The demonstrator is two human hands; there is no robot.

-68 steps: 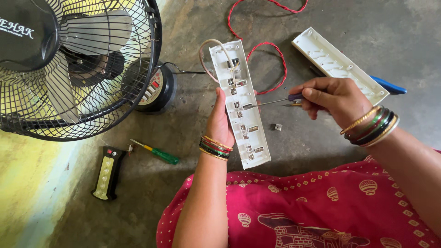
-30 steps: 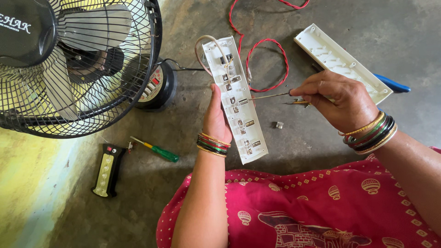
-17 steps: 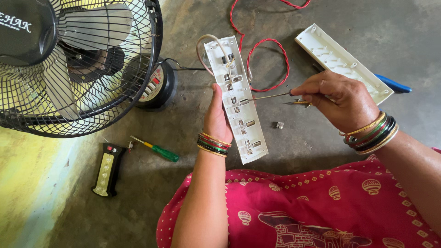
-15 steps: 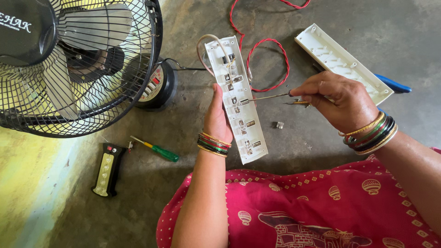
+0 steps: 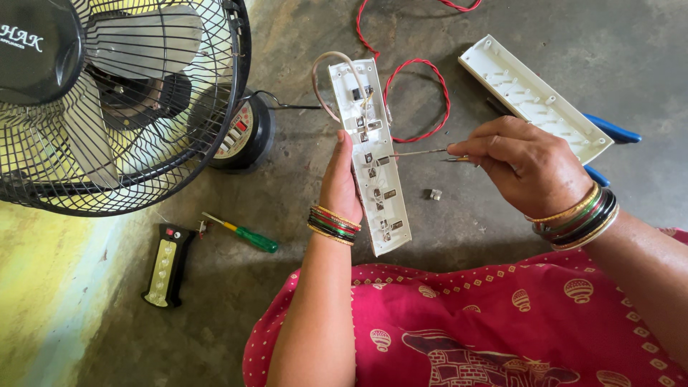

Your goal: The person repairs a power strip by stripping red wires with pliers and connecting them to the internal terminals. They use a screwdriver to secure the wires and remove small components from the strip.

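Note:
My left hand [image 5: 340, 188] holds an opened white power strip base [image 5: 375, 154] upright by its left edge, with the metal contacts facing me. My right hand [image 5: 527, 163] grips a thin screwdriver [image 5: 423, 153] whose tip touches a contact near the strip's middle. A pale wire loop [image 5: 326, 79] curls off the strip's top end. A red wire [image 5: 416, 93] lies on the floor behind it. A small metal part [image 5: 433, 194] rests on the floor just right of the strip.
The strip's white cover [image 5: 534, 97] lies at upper right over blue-handled pliers [image 5: 609, 132]. A black-caged table fan [image 5: 107, 100] fills the upper left, with a roll of tape [image 5: 244, 132] beside it. A green screwdriver [image 5: 244, 234] and a black-and-yellow tester [image 5: 166, 264] lie lower left.
The strip has tilted slightly and risen in view. The screwdriver tip has stayed at the strip's middle contacts with small shifts of my right hand.

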